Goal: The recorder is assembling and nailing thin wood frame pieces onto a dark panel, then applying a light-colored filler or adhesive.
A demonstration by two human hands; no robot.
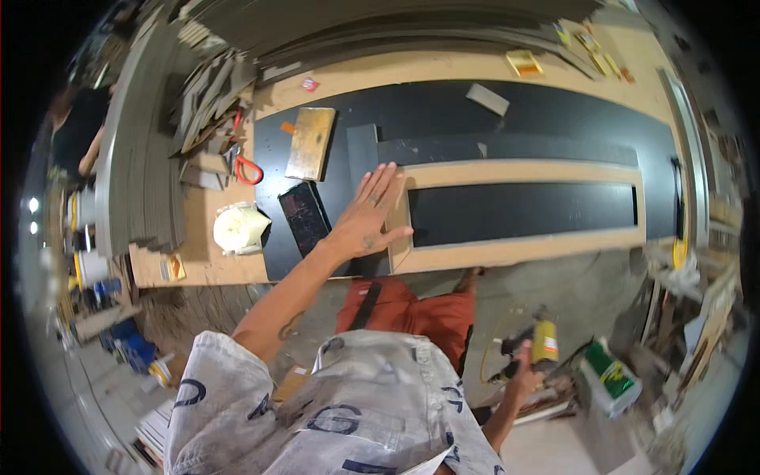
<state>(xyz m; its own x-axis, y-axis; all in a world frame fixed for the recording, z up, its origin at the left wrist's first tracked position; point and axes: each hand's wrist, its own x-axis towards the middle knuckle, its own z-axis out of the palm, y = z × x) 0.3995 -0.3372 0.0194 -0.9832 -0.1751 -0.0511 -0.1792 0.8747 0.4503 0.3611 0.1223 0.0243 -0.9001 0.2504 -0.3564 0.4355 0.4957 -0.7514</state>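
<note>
Worktop (475, 67): we see a long light-wood surface running left to right, carrying everything below; we place each thing by the black panel on it.
Black panel (554, 111): the largest sheet on the worktop, its long axis running left to right.
Frame (522, 253): a long pale wooden rectangle lying on the near part of the black panel, long axis parallel to it, its open middle showing black.
Dark strip (362, 154): a short upright piece on the black panel, at the frame's left end.
Left hand (368, 214): open wide, fingers spread and flat, pressing where the dark strip meets the frame's left end; the frame stretches away to the right from it.
Right hand (524, 372): well below the black panel, off the worktop, closed around a yellow power tool (543, 342); we think it is a nail gun, though the view there is small.
Nearer hand: the left is on the frame, the right well apart from it.
Wooden block (310, 142): on the black panel's left end, left of the dark strip.
Dark flat slab (303, 218): below the wooden block, just left of the left hand.
White tub (240, 228): left of the black panel.
Red-handled pliers (245, 166): above the tub, beside the panel's left edge.
</note>
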